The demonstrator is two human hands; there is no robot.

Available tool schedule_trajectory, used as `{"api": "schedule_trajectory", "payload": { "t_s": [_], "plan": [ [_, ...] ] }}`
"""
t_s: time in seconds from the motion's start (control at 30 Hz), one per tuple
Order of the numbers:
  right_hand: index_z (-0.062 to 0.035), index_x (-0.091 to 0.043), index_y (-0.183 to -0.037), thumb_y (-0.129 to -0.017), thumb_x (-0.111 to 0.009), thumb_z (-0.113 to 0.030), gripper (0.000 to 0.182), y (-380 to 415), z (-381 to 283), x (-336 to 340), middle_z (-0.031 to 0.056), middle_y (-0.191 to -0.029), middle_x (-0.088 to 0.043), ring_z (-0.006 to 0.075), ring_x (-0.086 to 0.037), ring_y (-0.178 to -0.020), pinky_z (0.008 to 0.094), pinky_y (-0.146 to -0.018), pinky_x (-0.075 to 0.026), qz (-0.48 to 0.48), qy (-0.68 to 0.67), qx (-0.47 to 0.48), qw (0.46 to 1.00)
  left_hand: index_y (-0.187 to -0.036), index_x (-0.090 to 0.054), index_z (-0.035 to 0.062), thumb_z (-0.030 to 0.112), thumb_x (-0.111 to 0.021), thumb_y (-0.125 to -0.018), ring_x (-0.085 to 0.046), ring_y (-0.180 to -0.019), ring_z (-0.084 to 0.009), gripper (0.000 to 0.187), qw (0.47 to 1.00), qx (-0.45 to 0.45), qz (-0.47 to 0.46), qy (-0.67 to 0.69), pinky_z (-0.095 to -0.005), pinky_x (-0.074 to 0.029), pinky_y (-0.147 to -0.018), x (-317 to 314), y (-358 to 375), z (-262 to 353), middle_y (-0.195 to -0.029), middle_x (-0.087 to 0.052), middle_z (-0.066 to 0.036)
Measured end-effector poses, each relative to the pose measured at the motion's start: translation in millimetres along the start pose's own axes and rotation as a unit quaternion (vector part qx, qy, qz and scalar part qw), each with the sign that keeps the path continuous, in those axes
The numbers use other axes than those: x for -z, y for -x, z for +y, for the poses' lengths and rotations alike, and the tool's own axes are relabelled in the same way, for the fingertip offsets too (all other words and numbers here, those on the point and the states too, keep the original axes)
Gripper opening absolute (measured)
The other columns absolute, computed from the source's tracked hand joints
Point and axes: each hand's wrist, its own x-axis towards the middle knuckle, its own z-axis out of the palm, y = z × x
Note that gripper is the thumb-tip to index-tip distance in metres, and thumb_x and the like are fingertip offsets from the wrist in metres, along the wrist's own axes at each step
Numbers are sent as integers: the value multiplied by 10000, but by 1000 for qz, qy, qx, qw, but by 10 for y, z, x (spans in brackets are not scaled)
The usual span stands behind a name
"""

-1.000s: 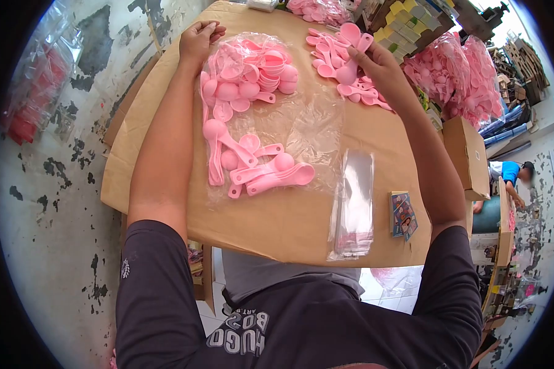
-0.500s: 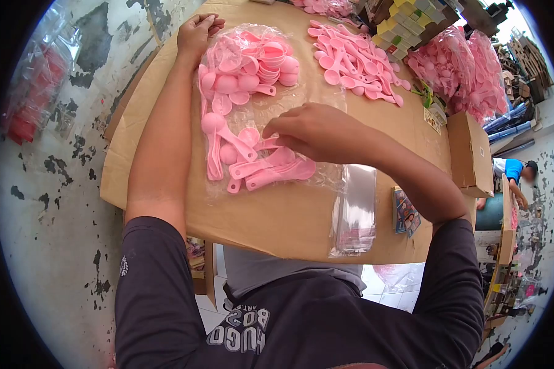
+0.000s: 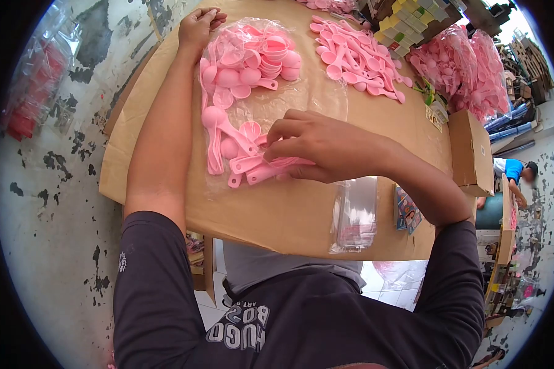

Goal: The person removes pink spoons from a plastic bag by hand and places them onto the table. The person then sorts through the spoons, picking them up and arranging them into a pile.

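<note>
Pink plastic spoons [image 3: 228, 79] lie in and on a large clear plastic bag [image 3: 261, 117] on the brown-covered table. My left hand [image 3: 202, 26] rests at the bag's upper left corner, its fingers curled together; what they hold, if anything, is too small to tell. Over the lower group of spoons [image 3: 214, 117], my right hand [image 3: 298, 144] reaches down with bent, parted fingers. Its fingertips are at the spoon handles [image 3: 252, 172], and part of the spoons is hidden beneath it. No spoon is lifted.
Loose pink spoons [image 3: 357, 58] are heaped at the table's far side. Clear sleeves [image 3: 355, 215] and small printed cards [image 3: 407, 209] lie near the front edge. A cardboard box [image 3: 469, 152] and full pink bags [image 3: 458, 67] stand at right. Another person [image 3: 516, 172] is farther right.
My right hand has moved down onto the lower spoons, its fingers spreading more. My left hand stays at the bag's corner.
</note>
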Motion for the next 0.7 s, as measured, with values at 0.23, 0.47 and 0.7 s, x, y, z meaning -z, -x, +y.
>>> {"api": "schedule_trajectory", "payload": {
  "t_s": [0.23,0.47,0.7],
  "plan": [
    [-78,-597,-1254,-898,-751,-227,416,43,1,-18,141,-1250,-589,335,-579,-1176,453,-1004,-477,-52,66,-23,996,-1252,-621,-116,89,-551,-1065,-737,-1066,-257,286,1000,-7,-15,18,-277,-606,-945,59,-61,-63,-1150,-735,-228],
    [-67,-561,-1198,-836,-816,-237,475,163,26,-47,144,-1190,-578,341,-626,-1084,441,-935,-497,1,113,-88,990,-1256,-621,-112,94,-555,-1065,-738,-1063,-251,289,1000,-2,-7,11,-274,-606,-942,55,-56,-62,-1154,-736,-225],
    [-64,-555,-1161,-819,-831,-244,475,204,57,6,135,-1104,-571,330,-637,-996,435,-868,-504,48,173,-171,969,-1258,-624,-104,103,-559,-1066,-739,-1062,-244,290,1000,6,-2,5,-265,-606,-938,-83,107,102,-1152,-738,-214]
  ]
}}
